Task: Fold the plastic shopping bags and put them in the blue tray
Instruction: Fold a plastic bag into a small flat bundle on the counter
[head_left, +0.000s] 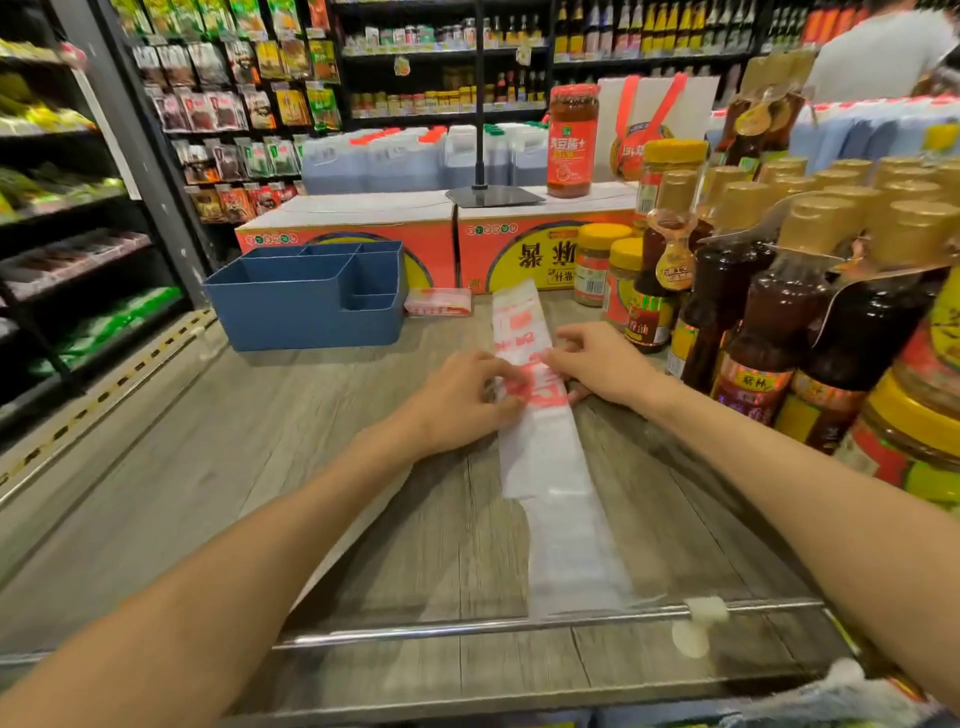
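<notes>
**Desk:** What's in the foreground?

**Photographer:** A person's bare arms reach across a wood-grain counter (363, 519) in a grocery aisle. A white plastic shopping bag (540, 452) with red print, folded into one long narrow strip, lies flat on the counter, running from its near metal rail to the cartons at the back.

**Desk:** And the hands?

**Photographer:** Both sit at the strip's printed middle. The left hand (462, 400) has its fingers curled onto the strip's left edge, pinching the plastic. The right hand (597, 364) meets it from the other side, fingertips bent onto the right edge, thumb beneath the palm against the bag.

**Desk:** Where's the blue tray?

**Photographer:** The blue tray (306, 317), with several compartments, stands at the counter's far left, well apart from the hands. A second bag, a folded bundle (439, 302), lies on the counter just beside the tray's right wall, not inside it.

**Desk:** Surroundings?

**Photographer:** Dark sauce bottles (769, 322) with gold caps crowd the right edge; orange cartons (363, 244) line the back, a red jar (571, 143) standing on top
</notes>
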